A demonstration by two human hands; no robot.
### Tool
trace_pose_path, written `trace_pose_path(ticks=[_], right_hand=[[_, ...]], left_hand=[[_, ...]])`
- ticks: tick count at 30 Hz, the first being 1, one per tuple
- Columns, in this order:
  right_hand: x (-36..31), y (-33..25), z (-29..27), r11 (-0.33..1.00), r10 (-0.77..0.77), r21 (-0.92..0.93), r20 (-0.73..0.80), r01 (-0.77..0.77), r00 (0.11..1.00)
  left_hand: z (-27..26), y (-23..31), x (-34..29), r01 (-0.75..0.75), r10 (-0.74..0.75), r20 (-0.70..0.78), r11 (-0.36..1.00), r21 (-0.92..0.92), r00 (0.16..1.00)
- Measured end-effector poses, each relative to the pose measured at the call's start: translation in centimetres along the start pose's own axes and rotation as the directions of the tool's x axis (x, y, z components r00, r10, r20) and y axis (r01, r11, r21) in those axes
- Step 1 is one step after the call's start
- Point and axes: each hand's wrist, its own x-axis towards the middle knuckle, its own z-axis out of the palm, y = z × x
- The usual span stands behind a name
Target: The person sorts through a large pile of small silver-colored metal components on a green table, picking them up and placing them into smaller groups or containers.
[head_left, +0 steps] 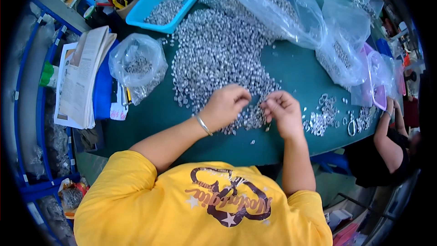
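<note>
A wide heap of small silver metal pieces (218,50), many of them ring-like, is spread over the green tabletop. At its near edge my left hand (227,105), with a silver bangle (203,125) on the wrist, has its fingers curled together. Close to its right is my right hand (282,111), thumb and fingertips pinched over the pieces. Whatever either hand holds is too small or hidden to name. A smaller pile of silver rings (321,118) lies to the right of my right hand.
Behind the heap stand a turquoise tray (191,0) of pieces and a large clear plastic bag (282,9). Papers (82,82) and another clear bag (139,61) are at left. A co-worker's arm (387,132) reaches toward a pink tray (378,93) at right.
</note>
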Motion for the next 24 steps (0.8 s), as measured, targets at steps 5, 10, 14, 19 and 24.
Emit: trace_pose_path(ticks=[5,10,14,19,24], right_hand=[[0.1,1.2,-0.7,0.775,0.044,0.618,0.154,-0.131,0.987],[-0.1,1.4,0.3,0.871,0.059,0.448,0.317,-0.204,0.947],[-1.1,0.4,4.7,0.755,-0.178,-0.570,0.298,0.324,0.938],[-1.1,1.5,5.8,0.404,-0.331,-0.767,0.387,0.499,0.861],[-1.0,1.5,4.7,0.885,-0.193,-0.384,0.214,0.264,0.958]], left_hand=[[-3.1,0.0,-1.4,0.536,-0.523,0.271,0.462,-0.706,0.808],[-4.9,-0.5,-3.4,0.520,-0.522,0.345,0.235,-0.821,0.780],[-5.3,-0.6,-4.2,0.497,-0.497,0.356,0.183,-0.848,0.791],[-4.9,0.6,-4.4,0.506,-0.531,0.323,0.245,-0.827,0.784],[-4.9,0.5,-4.6,0.498,-0.517,0.322,0.244,-0.832,0.793]])
